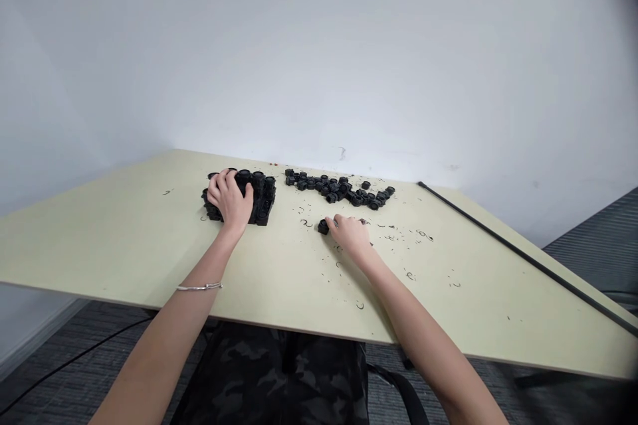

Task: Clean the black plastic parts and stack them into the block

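My left hand (232,199) rests over a stack of black plastic parts (264,202) with round, ring-like tops, set close together in rows on the left of the table. Its fingers curl over one of the parts with the thumb apart on the right side; the palm hides part of the stack. Farther right, my right hand (350,234) is low at the tabletop, its fingers closed at a single small black plastic part (323,227). The fingertips partly cover that part.
A loose pile of similar black parts (343,190) lies near the wall. Thin black curled scraps (423,234) are scattered over the pale yellow table (124,239). A long black rod (518,252) runs along the right side. The table's front edge is close to my lap.
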`<state>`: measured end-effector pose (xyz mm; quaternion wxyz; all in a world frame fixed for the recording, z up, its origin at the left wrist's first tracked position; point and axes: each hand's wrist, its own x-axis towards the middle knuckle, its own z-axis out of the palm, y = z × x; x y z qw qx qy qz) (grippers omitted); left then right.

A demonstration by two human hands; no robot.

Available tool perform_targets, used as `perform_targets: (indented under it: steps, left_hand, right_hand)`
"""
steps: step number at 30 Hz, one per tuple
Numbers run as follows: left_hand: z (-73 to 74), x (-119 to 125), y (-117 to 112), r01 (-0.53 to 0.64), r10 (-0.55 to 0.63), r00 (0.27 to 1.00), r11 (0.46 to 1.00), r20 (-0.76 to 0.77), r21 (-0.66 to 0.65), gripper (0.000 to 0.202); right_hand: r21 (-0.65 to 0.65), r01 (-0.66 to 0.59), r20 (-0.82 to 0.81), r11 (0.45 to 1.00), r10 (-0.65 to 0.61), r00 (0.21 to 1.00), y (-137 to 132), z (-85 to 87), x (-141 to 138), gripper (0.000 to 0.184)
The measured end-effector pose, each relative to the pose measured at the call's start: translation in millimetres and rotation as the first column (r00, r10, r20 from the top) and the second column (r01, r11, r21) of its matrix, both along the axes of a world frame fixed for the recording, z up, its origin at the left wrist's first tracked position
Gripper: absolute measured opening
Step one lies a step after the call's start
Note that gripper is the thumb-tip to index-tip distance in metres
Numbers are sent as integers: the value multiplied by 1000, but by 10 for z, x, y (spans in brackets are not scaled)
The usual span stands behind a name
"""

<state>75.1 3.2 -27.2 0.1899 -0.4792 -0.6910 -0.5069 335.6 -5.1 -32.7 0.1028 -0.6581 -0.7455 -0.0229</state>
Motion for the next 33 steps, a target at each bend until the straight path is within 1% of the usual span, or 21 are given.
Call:
perform_targets:
  steps: [5,8,12,16,18,21,23,24,27,30,31,33]
  left_hand:
    - [31,26,-26,-13,13,1000,1000,-4,-3,35]
    - [52,66,-48,8,-8,1000,1000,-21,2,35]
    - [52,168,-78,108,-107,990,994,-88,8,34]
    - [28,293,-100,264,-256,948,964,-189,18,33]
    - [8,344,-103,367,-364,900,930,-241,-31,32]
    - [-31,397,-97,523,-546,778,837,-310,-161,31]
    - [-53,425,-96,589,-632,706,775,-320,-230,31]
    - [-60,438,-98,610,-662,681,749,-313,-259,32]
    - [-63,474,-116,646,-734,627,677,-262,-353,40]
    - [-52,503,-135,685,-806,551,585,-217,-434,48]
    - [-50,510,-139,696,-820,531,566,-213,-443,48]
    - [-53,523,-142,707,-831,508,552,-225,-443,44]
  right_hand:
    - [-7,-21,-50,1000,20,999,-21,-26,-45,61]
    - [-1,-44,-57,999,43,997,-38,-24,-69,61]
    - [-12,-73,-43,997,72,996,-64,-30,-100,58]
    - [5,-85,-50,996,85,995,-81,-42,-130,49]
    - [10,-74,-79,997,75,994,-80,-41,-141,47]
    - [36,-53,-173,998,58,983,-75,-23,-152,46]
    - [72,-46,-271,996,64,960,-75,1,-153,45]
    - [84,-50,-329,995,75,941,-76,15,-151,45]
    - [87,-106,-510,991,136,849,-87,55,-145,49]
    - [64,-189,-643,980,186,743,-91,68,-147,56]
    - [50,-211,-674,976,189,714,-88,62,-150,58]
    - [6,-256,-731,967,179,659,-74,38,-159,60]
